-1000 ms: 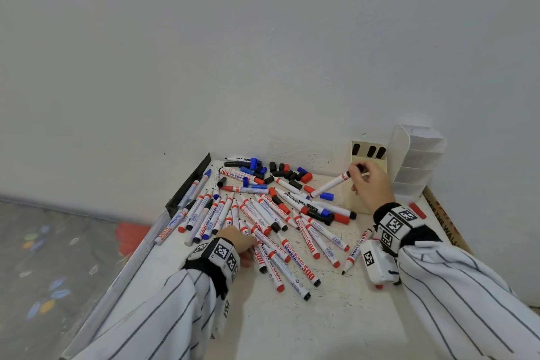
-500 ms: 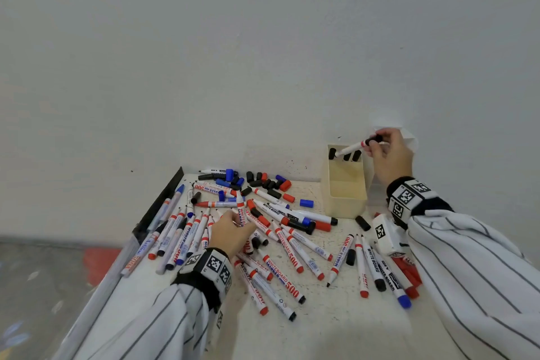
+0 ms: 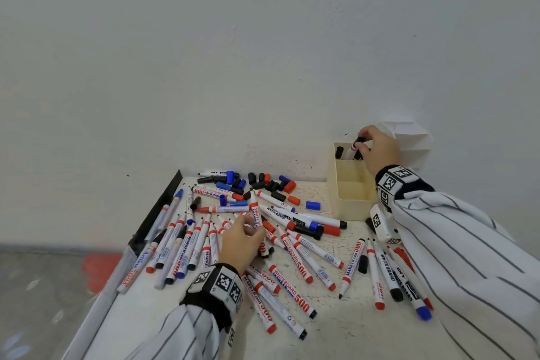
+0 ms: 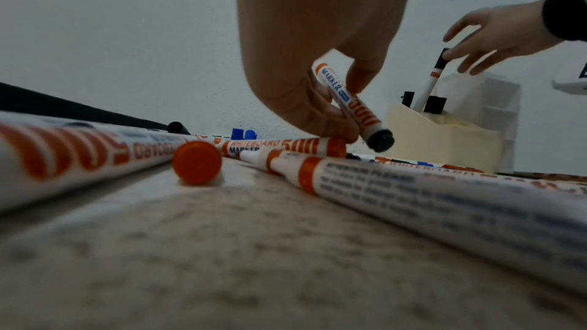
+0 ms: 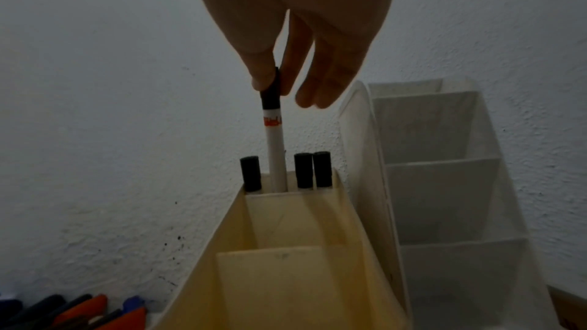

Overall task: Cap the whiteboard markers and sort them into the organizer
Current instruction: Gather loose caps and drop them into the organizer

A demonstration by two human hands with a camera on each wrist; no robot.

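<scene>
My right hand (image 5: 273, 82) pinches a black-capped marker (image 5: 275, 139) by its cap, upright, with its lower end inside the back compartment of the cream organizer (image 5: 286, 272). Three black-capped markers (image 5: 303, 170) stand in that same compartment. In the head view the right hand (image 3: 377, 149) is over the organizer (image 3: 352, 202) at the table's back right. My left hand (image 4: 343, 99) grips a white marker with a black end (image 4: 352, 107), tilted, just above the pile of loose markers (image 3: 292, 248). In the head view the left hand (image 3: 239, 240) sits mid-pile.
Loose black, blue and red caps (image 3: 263, 181) lie near the wall. A white tiered organizer (image 3: 409, 149) stands right of the cream one. More markers (image 3: 388, 272) lie under my right forearm. A black strip (image 3: 157, 213) borders the table's left edge.
My right hand carried the black-capped marker from above the table to the organizer, turned it upright and lowered it into the back compartment. My left hand lifted a marker out of the pile.
</scene>
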